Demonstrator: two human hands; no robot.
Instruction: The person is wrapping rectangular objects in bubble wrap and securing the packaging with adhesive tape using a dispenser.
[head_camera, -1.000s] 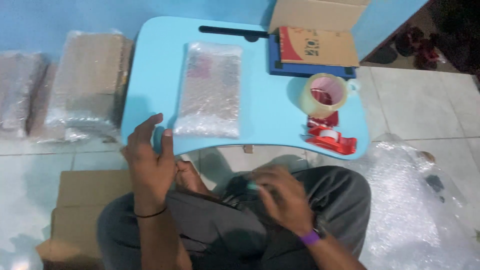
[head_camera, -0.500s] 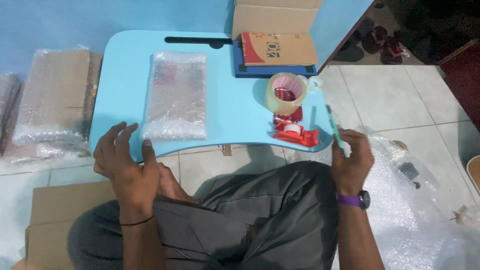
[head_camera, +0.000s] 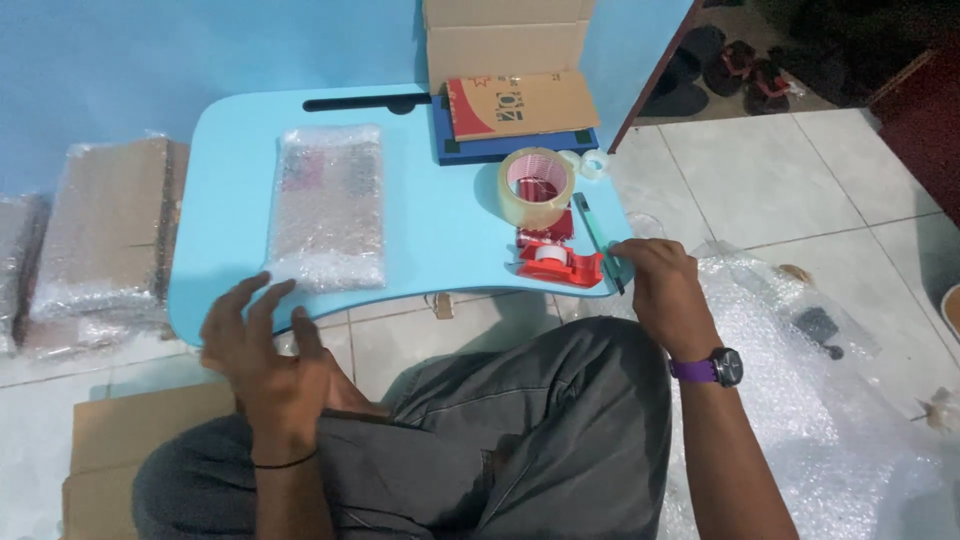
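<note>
My left hand (head_camera: 262, 345) hovers with fingers spread at the front edge of the light blue lap table (head_camera: 230, 190), holding nothing. It is nearest to a flat bubble-wrapped package (head_camera: 328, 205) lying on the table. My right hand (head_camera: 660, 290), with a purple watch on its wrist, pinches the near end of a thin teal cutter (head_camera: 592, 228) at the table's right edge. A red tape dispenser (head_camera: 555, 262) sits just left of that hand. Behind the dispenser stands a big roll of clear tape (head_camera: 537, 185).
A small tape roll (head_camera: 592, 163), a blue board with cardboard on it (head_camera: 515, 105) and an open cardboard box (head_camera: 505, 40) are at the table's back. Wrapped parcels (head_camera: 100, 230) are stacked on the left. Bubble wrap (head_camera: 800, 380) covers the floor on the right. Flat cardboard (head_camera: 110, 440) lies at the lower left.
My right hand left my lap, reached to the table's right edge and took hold of the teal cutter. My left hand stayed spread by the front edge.
</note>
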